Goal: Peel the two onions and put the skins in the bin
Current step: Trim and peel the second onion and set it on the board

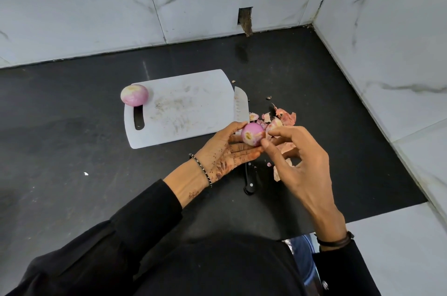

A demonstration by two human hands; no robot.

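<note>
A peeled pink onion (134, 95) sits on the far left corner of the white cutting board (183, 107). My left hand (227, 150) cradles a second pink onion (252, 134) in its curled fingers, just off the board's near right corner. My right hand (297, 165) touches that onion with thumb and forefinger tips on its right side. Loose onion skins (285, 117) lie scattered on the black counter beyond and under my hands. No bin is in view.
A knife lies along the board's right edge, its blade (240, 105) pointing away and its black handle (249, 180) below my hands. Marble walls (387, 53) close the counter at the back and right. A small white scrap (85, 173) lies on the counter to the left.
</note>
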